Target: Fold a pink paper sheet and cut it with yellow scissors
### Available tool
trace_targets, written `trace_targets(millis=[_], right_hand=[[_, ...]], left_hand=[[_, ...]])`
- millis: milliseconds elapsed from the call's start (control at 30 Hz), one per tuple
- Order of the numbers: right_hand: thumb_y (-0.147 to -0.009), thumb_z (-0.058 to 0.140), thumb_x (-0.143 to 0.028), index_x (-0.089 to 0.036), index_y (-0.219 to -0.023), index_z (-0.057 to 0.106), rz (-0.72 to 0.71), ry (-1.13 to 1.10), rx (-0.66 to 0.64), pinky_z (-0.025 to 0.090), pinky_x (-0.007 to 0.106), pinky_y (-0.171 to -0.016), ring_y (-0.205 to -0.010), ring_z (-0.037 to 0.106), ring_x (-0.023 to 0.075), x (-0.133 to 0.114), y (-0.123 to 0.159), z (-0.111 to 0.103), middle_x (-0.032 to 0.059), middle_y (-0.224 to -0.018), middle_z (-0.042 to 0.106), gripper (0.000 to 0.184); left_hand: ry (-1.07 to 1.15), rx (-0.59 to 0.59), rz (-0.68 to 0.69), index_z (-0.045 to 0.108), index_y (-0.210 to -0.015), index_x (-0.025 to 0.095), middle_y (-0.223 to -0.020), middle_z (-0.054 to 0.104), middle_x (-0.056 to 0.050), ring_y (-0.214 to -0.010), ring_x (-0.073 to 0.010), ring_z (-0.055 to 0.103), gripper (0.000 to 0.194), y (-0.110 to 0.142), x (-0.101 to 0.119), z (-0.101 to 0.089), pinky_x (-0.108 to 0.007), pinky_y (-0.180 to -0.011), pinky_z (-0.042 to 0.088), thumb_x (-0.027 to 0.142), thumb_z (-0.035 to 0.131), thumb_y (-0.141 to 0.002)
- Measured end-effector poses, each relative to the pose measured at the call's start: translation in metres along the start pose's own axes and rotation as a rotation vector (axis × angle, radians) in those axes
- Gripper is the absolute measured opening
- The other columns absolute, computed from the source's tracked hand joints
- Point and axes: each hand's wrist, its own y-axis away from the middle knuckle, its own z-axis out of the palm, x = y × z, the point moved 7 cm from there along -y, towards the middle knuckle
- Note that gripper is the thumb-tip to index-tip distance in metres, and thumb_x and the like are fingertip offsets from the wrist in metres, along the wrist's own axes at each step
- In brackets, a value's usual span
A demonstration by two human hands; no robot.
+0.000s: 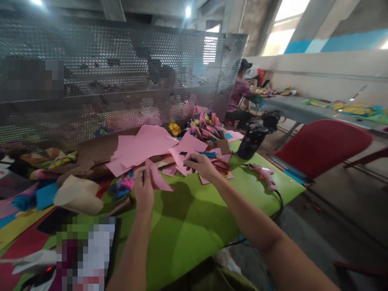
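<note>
A cream roll (pixel 79 196) lay leftmost on the green worktop (pixel 194 226). Next, the person's left grip (pixel 143 182) pinched a folded pink paper (pixel 158 178) above the surface. The right grip (pixel 196 162), fingers bunched, was near pink sheets (pixel 192 142); whether it held anything could not be told. Farther right were a black bottle (pixel 252 140) and a pink glue gun (pixel 264 174).

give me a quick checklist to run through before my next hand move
1. Left hand has a grip on the folded pink piece: ok.
2. Right hand is free: cannot tell, its fingers are pinched together over the papers.
3. Loose pink sheets neatly stacked: not ok, they overlap at odd angles.
4. Black bottle upright: ok, beyond the right hand.
5. Glue gun plugged in: cannot tell, its cord runs towards the table edge and no plug shows.
</note>
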Motion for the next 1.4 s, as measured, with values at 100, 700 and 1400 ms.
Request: trace_targets(millis=[100,700,1400], right_hand=[[-0.079,0.063,-0.044,-0.016,-0.070,0.062,0.007,0.062,-0.038,0.039,0.020,-0.048,-0.050,0.053,0.0088,0.001,-0.002,0.002,-0.0001,-0.060,0.062,0.030],[-0.082,0.059,-0.036,-0.016,-0.076,0.062,-0.057,0.162,0.064,0.039,0.020,-0.051,-0.053,0.053,0.0090,-0.001,-0.006,-0.017,-0.0015,-0.063,0.061,0.021],[-0.082,0.060,-0.040,-0.019,-0.121,0.057,0.159,1.132,0.072,0.042,0.028,-0.067,-0.085,0.065,0.0245,0.037,0.065,-0.103,0.0107,-0.099,0.071,0.044]], left_hand=[[0.017,0.002,-0.002,0.057,-0.081,0.022,-0.084,0.059,-0.002,-0.084,-0.0200,0.055,0.031,-0.002,-0.002,0.000,-0.032,-0.082,0.042,0.051,0.047,-0.084],[0.001,0.010,0.019,0.059,-0.083,0.019,-0.082,0.060,-0.002,-0.083,-0.0208,0.054,0.027,-0.005,0.000,0.000,-0.037,-0.083,0.044,0.044,0.050,-0.085],[0.252,-0.223,-0.042,0.054,-0.072,0.020,-0.067,0.052,0.001,-0.064,-0.0146,0.047,0.031,0.020,0.012,0.020,-0.027,-0.060,0.037,0.048,0.051,-0.086]])
